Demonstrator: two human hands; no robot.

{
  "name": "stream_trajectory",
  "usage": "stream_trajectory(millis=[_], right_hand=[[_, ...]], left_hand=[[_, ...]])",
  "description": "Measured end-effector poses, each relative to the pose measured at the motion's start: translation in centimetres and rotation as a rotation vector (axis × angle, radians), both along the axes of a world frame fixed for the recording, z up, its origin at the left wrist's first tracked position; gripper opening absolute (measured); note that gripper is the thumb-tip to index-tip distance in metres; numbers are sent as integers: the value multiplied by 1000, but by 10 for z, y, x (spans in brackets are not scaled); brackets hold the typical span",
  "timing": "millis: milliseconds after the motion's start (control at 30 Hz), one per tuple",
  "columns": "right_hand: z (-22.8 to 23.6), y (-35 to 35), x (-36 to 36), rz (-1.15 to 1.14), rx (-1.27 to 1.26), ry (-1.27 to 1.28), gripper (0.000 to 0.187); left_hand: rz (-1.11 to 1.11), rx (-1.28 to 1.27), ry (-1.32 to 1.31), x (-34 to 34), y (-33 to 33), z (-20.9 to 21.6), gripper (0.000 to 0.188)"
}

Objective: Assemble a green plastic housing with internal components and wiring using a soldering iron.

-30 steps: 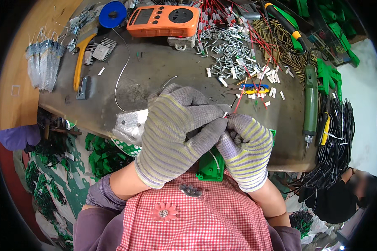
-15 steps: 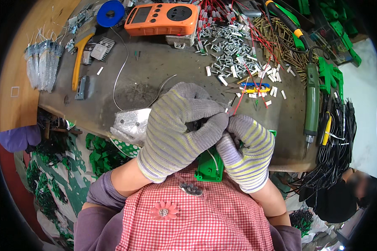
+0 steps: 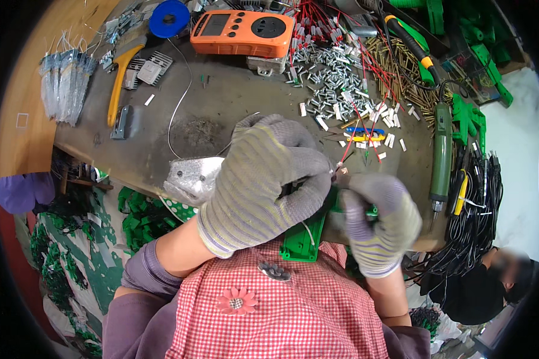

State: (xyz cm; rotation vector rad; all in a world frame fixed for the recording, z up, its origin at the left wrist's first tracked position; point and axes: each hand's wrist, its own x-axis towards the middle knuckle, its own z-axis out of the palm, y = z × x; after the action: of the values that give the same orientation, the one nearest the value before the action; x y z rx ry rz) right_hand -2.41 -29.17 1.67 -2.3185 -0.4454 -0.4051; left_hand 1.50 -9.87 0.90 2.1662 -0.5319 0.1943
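Observation:
My left hand (image 3: 269,179), in a grey striped glove, is closed in a pinch over the table's near edge. A red wire (image 3: 345,154) runs down to its fingertips, where a small white bit shows. Beneath that hand is an open green plastic housing (image 3: 299,246) with a white wire (image 3: 309,232) in it; its upper part is hidden by the glove. My right hand (image 3: 383,221), in a matching glove, is apart to the right, its fingers curled and smeared by motion. A green part shows beside its fingers; whether they hold anything is unclear.
Screws (image 3: 335,87), white sleeves (image 3: 390,140) and blue-yellow cutters (image 3: 365,134) lie ahead. Further off stands an orange meter (image 3: 242,32). A green electric screwdriver (image 3: 442,152) and black cables (image 3: 482,203) are at right. Bubble-wrapped metal (image 3: 190,179) sits left of my hand.
My right hand has drawn away from the left, moving right and slightly down. My left hand keeps its pinch, slightly shifted right. The whole view has shifted a little.

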Motion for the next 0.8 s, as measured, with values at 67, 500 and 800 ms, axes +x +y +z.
stream_trajectory(millis=[67, 500, 800], right_hand=[[-2, -11, 10, 27, 25, -92, 21], [31, -14, 25, -100, 718, 1454, 27], [22, -24, 22, 328, -444, -112, 22]], left_hand=[[-184, 9, -44, 5, 4, -2, 14], [-92, 210, -590, -11, -6, -16, 19], [-161, -9, -267, -1, 0, -15, 18]])
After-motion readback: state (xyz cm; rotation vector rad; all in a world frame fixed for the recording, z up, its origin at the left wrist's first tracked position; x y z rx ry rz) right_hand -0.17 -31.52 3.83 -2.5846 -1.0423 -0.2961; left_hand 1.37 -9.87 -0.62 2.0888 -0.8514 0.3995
